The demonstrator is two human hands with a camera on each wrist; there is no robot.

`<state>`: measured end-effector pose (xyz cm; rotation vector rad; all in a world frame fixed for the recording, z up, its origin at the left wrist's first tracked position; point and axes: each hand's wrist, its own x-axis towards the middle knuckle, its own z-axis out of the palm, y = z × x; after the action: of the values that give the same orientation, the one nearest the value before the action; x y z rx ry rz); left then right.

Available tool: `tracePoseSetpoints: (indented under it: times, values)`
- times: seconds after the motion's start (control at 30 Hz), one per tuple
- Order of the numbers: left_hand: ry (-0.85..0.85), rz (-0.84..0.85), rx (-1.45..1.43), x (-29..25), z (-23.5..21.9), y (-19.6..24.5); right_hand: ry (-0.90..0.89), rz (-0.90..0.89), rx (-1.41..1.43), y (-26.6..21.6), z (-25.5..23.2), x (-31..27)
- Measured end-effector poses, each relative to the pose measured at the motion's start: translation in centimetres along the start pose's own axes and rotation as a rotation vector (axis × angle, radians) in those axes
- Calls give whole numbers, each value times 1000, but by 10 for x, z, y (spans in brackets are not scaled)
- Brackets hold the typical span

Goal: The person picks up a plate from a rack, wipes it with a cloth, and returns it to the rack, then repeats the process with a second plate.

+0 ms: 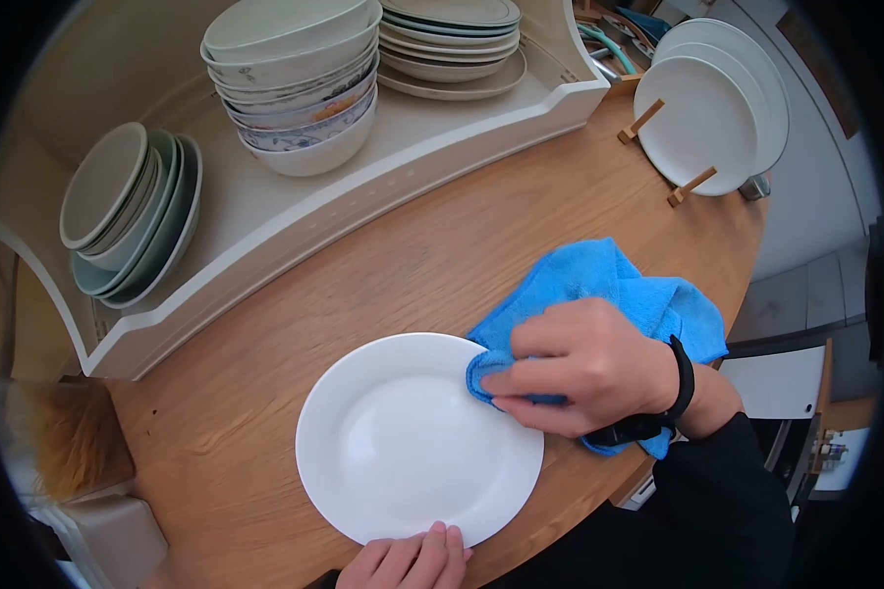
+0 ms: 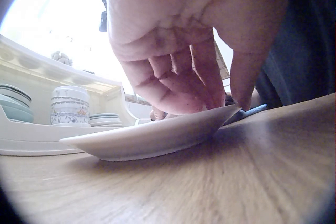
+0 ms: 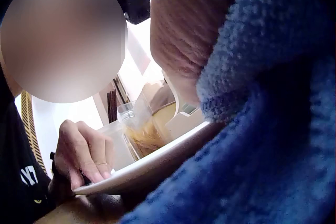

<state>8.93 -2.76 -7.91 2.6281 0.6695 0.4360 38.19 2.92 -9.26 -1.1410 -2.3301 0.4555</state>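
Note:
A round white plate [image 1: 417,442] sits on the wooden table, its middle bare and shiny. My left hand [image 1: 408,562] holds its near rim; the left wrist view has the fingers [image 2: 181,85] over the top and the thumb at the edge. My right hand [image 1: 589,368] grips a blue cloth [image 1: 599,280] and presses a bunched fold of it onto the plate's right rim. The rest of the cloth spreads over the table behind and under that hand. In the right wrist view the cloth [image 3: 262,145] covers much of the plate's edge.
Along the back, a white shelf [image 1: 363,206] bears stacked bowls [image 1: 300,108], stacked plates [image 1: 452,49] and tilted green and white dishes [image 1: 133,206]. White plates [image 1: 697,123] stand in a wooden rack at the far right. A container of dry noodle-like strands [image 1: 69,432] is at the left.

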Motion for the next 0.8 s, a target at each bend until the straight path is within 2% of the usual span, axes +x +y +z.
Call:
tracePoseSetpoints:
  times: [0.07,0.23,0.3,0.43,0.47,0.57,0.63,0.7,0.77,0.8]
  values:
    - [-25,8,20,0,0,-1,-46,-66,-94,-5,1,-2]
    - [-22,27,43,-1,3,-2,-140,-142,-78,-10,3,-8]
    - [-26,20,52,0,3,-1,-248,-213,23,-14,6,-10]
    - [-73,12,21,2,2,-2,-256,-299,183,-28,20,-15]
    - [-74,9,20,1,6,-3,-316,-277,205,-34,18,-16]
    - [8,-17,42,-1,13,-3,-353,-368,234,-37,23,-16]
    - [-81,21,40,2,3,-1,-363,-375,231,-39,26,-17]
    - [-90,19,35,2,2,-1,-374,-384,231,-40,31,-18]
    - [-99,19,28,3,2,-1,-250,-401,156,-39,38,-21]
    - [-108,20,25,5,0,-1,-253,-397,163,-40,39,-22]
